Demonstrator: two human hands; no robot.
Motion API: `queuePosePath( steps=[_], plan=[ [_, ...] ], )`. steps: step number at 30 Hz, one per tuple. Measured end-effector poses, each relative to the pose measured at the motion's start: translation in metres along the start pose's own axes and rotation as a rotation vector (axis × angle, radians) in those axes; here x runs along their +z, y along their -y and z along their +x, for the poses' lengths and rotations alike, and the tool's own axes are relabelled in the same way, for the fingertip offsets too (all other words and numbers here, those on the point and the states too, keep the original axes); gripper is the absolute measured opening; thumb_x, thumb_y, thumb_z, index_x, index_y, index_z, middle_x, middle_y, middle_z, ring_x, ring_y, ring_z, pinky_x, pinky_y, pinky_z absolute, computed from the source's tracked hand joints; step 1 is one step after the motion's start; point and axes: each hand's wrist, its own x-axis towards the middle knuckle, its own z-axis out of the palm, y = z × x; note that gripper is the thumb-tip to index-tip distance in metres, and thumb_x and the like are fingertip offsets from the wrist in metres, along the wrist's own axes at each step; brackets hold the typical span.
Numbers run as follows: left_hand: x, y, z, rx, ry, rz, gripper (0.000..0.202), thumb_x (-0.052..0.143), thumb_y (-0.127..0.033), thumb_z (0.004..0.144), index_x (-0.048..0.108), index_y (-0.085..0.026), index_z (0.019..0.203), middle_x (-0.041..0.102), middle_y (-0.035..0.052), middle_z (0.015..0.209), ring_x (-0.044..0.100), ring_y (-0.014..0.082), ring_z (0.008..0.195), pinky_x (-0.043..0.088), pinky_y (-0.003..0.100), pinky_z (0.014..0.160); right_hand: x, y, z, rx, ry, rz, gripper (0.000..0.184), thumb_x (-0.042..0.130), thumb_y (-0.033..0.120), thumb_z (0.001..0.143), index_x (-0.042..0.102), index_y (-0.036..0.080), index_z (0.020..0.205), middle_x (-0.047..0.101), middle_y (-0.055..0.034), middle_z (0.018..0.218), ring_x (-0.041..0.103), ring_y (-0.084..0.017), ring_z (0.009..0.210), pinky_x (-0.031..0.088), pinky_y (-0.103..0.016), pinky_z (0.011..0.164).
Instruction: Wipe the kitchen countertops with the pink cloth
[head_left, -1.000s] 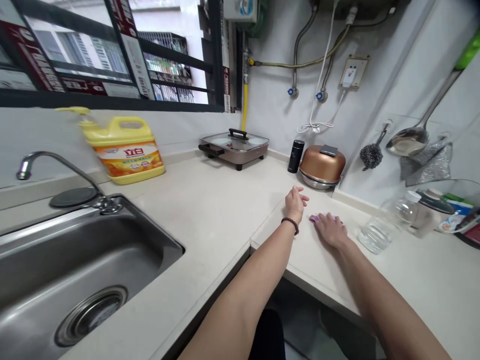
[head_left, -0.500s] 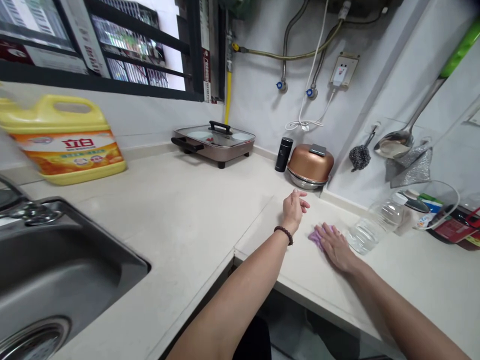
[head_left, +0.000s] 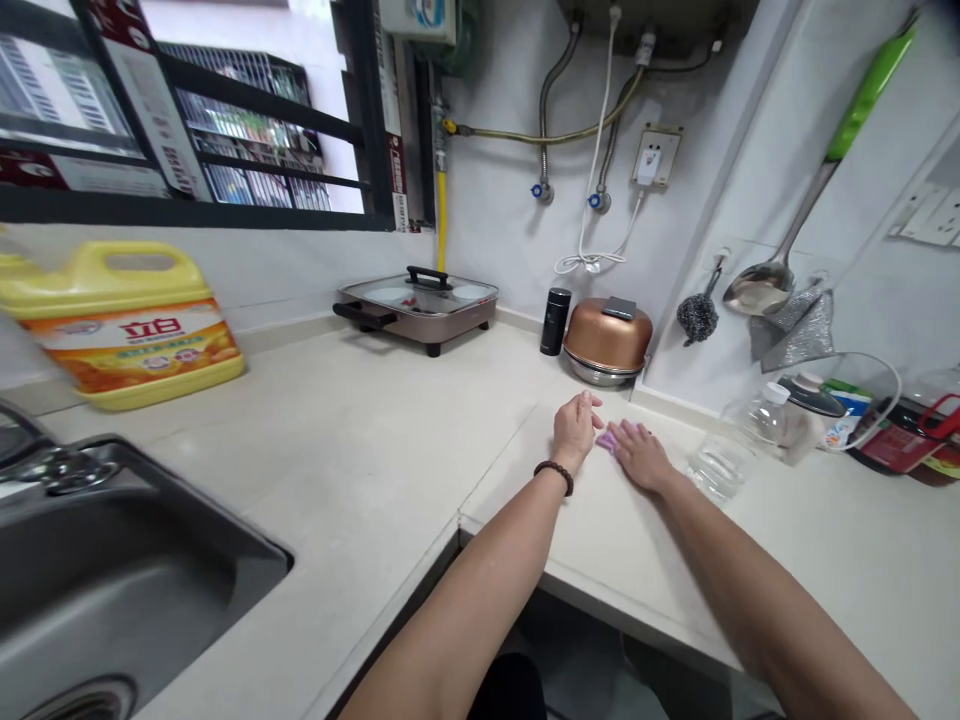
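Note:
My right hand [head_left: 636, 455] lies flat, fingers stretched out, on a small purple cloth [head_left: 607, 439] on the pale countertop [head_left: 390, 420]. Only the cloth's left edge shows from under the fingers. My left hand [head_left: 576, 428], with a dark bead bracelet at the wrist, rests on the counter just left of the cloth, fingers loosely curled and empty, its fingertips close to the cloth.
A clear plastic bottle [head_left: 731, 445] lies right of my right hand. A copper pot [head_left: 607, 340] and a black flask [head_left: 555, 321] stand in the corner behind. An electric grill pan [head_left: 417, 304] sits further left, a yellow detergent jug [head_left: 124, 320] by the window, a steel sink [head_left: 112, 590] at left.
My right hand has slid the cloth left and away, toward my left hand. The view has shifted, with the sink moving further out of view at left.

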Motion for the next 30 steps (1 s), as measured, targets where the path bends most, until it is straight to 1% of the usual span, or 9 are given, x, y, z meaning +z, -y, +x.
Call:
queuePosePath(
  steps=[3, 7, 12, 15, 17, 19, 22, 26, 30],
  plan=[
    [-0.001, 0.003, 0.001, -0.009, 0.009, 0.028, 0.060, 0.033, -0.064, 0.101, 0.069, -0.018, 0.089, 0.063, 0.0013, 0.056, 0.054, 0.0145, 0.047, 0.043, 0.027, 0.054, 0.007, 0.005, -0.048, -0.095, 0.027, 0.028, 0.056, 0.056, 0.053, 0.105, 0.049, 0.029, 0.155, 0.039, -0.0101, 0.164, 0.042, -0.034, 0.146, 0.035, -0.060, 0.121],
    [-0.002, 0.006, 0.000, -0.036, 0.014, 0.038, 0.060, 0.032, -0.065, 0.100, 0.068, -0.018, 0.089, 0.063, 0.0019, 0.057, 0.053, 0.0144, 0.047, 0.042, 0.027, 0.053, 0.022, -0.021, -0.136, -0.127, 0.076, 0.108, 0.060, 0.019, 0.059, 0.110, 0.027, 0.040, 0.167, 0.015, 0.0044, 0.175, 0.010, -0.027, 0.161, 0.017, -0.050, 0.131],
    [0.000, 0.009, -0.003, -0.018, 0.072, 0.087, 0.061, 0.032, -0.064, 0.100, 0.069, -0.018, 0.089, 0.064, 0.0025, 0.059, 0.054, 0.0147, 0.049, 0.042, 0.027, 0.053, 0.046, -0.131, -0.212, 0.095, -0.013, 0.154, 0.069, 0.018, 0.062, 0.106, 0.032, 0.032, 0.167, 0.022, 0.0019, 0.173, 0.010, -0.028, 0.161, 0.020, -0.054, 0.130],
    [0.003, 0.010, -0.005, 0.038, 0.130, 0.159, 0.058, 0.032, -0.060, 0.101, 0.070, -0.018, 0.088, 0.065, 0.0026, 0.059, 0.057, 0.0154, 0.051, 0.043, 0.027, 0.054, 0.052, -0.197, -0.214, 0.359, -0.044, 0.110, 0.074, 0.020, 0.057, 0.103, 0.031, 0.021, 0.167, 0.029, -0.0050, 0.171, 0.017, -0.029, 0.160, 0.028, -0.051, 0.128],
    [0.003, 0.010, -0.006, 0.077, 0.164, 0.204, 0.056, 0.032, -0.056, 0.102, 0.071, -0.018, 0.088, 0.065, 0.0026, 0.059, 0.059, 0.0160, 0.053, 0.044, 0.027, 0.056, 0.049, -0.219, -0.199, 0.498, -0.019, 0.049, 0.070, 0.020, 0.052, 0.104, 0.031, 0.024, 0.167, 0.031, -0.0050, 0.170, 0.023, -0.030, 0.158, 0.030, -0.053, 0.126],
    [0.002, 0.009, -0.006, 0.099, 0.187, 0.234, 0.053, 0.034, -0.054, 0.101, 0.071, -0.018, 0.088, 0.066, 0.0026, 0.060, 0.060, 0.0164, 0.055, 0.045, 0.028, 0.058, 0.044, -0.219, -0.176, 0.608, 0.003, -0.010, 0.066, 0.019, 0.048, 0.105, 0.031, 0.029, 0.167, 0.029, -0.0038, 0.171, 0.026, -0.031, 0.157, 0.032, -0.056, 0.124],
    [0.000, 0.008, -0.006, 0.110, 0.212, 0.262, 0.049, 0.038, -0.052, 0.100, 0.072, -0.019, 0.088, 0.067, 0.0024, 0.061, 0.061, 0.0167, 0.056, 0.045, 0.028, 0.060, 0.035, -0.193, -0.139, 0.678, 0.022, -0.029, 0.065, 0.016, 0.049, 0.107, 0.027, 0.030, 0.168, 0.021, -0.0022, 0.174, 0.023, -0.032, 0.158, 0.028, -0.055, 0.125],
    [-0.002, 0.008, -0.003, 0.112, 0.239, 0.283, 0.046, 0.039, -0.050, 0.098, 0.072, -0.019, 0.087, 0.067, 0.0025, 0.061, 0.062, 0.0172, 0.058, 0.045, 0.028, 0.061, 0.025, -0.148, -0.108, 0.627, 0.074, 0.013, 0.064, 0.017, 0.048, 0.109, 0.026, 0.026, 0.168, 0.014, -0.0023, 0.176, 0.015, -0.030, 0.160, 0.019, -0.051, 0.129],
    [-0.001, 0.009, -0.001, 0.106, 0.250, 0.310, 0.046, 0.039, -0.051, 0.095, 0.072, -0.019, 0.087, 0.067, 0.0027, 0.061, 0.062, 0.0177, 0.058, 0.046, 0.029, 0.062, 0.018, -0.115, -0.098, 0.548, 0.107, 0.063, 0.064, 0.019, 0.048, 0.110, 0.022, 0.025, 0.170, 0.010, -0.0034, 0.176, 0.009, -0.030, 0.161, 0.014, -0.051, 0.129]
  ],
)
